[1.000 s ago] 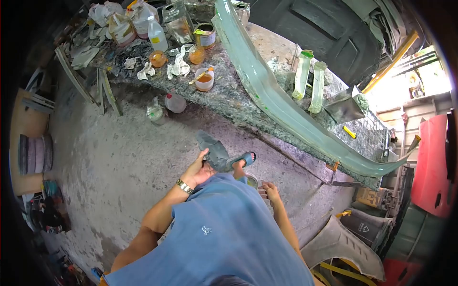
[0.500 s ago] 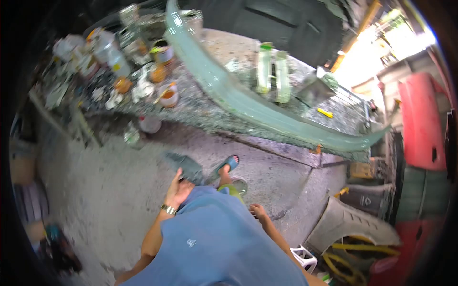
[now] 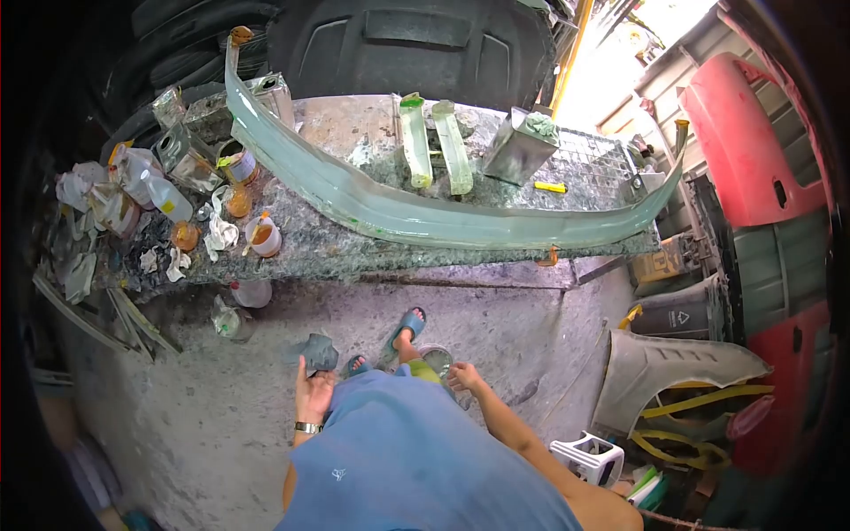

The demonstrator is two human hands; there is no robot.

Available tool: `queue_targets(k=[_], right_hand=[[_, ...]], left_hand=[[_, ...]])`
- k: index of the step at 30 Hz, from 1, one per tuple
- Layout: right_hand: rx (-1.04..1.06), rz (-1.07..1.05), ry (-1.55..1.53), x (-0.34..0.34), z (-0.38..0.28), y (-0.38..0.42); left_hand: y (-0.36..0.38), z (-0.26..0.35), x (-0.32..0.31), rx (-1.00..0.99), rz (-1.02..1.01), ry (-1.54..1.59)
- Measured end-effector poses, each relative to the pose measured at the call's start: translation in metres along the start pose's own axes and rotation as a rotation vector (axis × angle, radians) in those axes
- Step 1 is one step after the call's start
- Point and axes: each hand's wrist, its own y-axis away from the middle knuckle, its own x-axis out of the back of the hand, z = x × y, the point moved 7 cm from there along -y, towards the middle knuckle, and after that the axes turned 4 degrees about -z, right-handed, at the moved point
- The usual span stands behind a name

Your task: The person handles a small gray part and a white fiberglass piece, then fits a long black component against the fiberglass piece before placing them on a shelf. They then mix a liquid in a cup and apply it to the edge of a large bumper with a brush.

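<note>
Your left hand (image 3: 313,395) grips a grey pad (image 3: 319,353), which sticks out above your curled fingers. Your right hand (image 3: 462,376) hangs empty, fingers loosely spread, above the concrete floor (image 3: 221,407).

Speckled workbench (image 3: 372,243): long pale-green bumper (image 3: 398,212), metal cans (image 3: 518,146), bottles (image 3: 164,199), cups (image 3: 264,237), rags (image 3: 217,234).

The person wears a blue short-sleeved cotton shirt (image 3: 416,451) with a small white logo on the chest, a metal wristwatch (image 3: 307,427) left of the shirt, and blue open sandals (image 3: 404,326) above it.
</note>
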Motion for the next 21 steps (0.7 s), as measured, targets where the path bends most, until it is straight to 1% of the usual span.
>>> queue_targets(k=[2, 5, 7, 11, 14, 16, 17, 19, 21], right_hand=[[0.001, -0.001, 0.006, 0.0, -0.003, 0.001], [-0.003, -0.007, 0.001, -0.003, 0.001, 0.002], [-0.011, -0.009, -0.01, -0.003, 0.005, 0.003], [-0.051, -0.009, 0.06, -0.001, 0.014, 0.009], [-0.068, -0.015, 0.081, 0.0, 0.024, 0.01], [-0.065, -0.003, 0.076, 0.001, 0.028, 0.009], [-0.069, -0.006, 0.062, 0.001, 0.03, 0.009], [-0.075, -0.009, 0.046, -0.001, 0.034, 0.007], [-0.061, -0.005, 0.046, -0.002, 0.033, 0.006]], left_hand=[[0.0, 0.002, 0.001, -0.031, 0.015, 0.001], [-0.001, 0.001, 0.003, 0.008, 0.016, 0.027], [0.001, -0.001, -0.006, -0.024, 0.029, 0.018], [-0.003, 0.0, -0.003, -0.037, 0.03, 0.007], [-0.011, 0.004, 0.011, -0.011, 0.016, 0.018], [-0.014, 0.005, 0.012, 0.028, -0.074, 0.056], [-0.016, 0.006, 0.016, 0.03, -0.072, 0.054], [-0.012, 0.006, 0.01, -0.008, 0.01, 0.052], [-0.012, 0.006, 0.008, -0.011, -0.008, 0.044]])
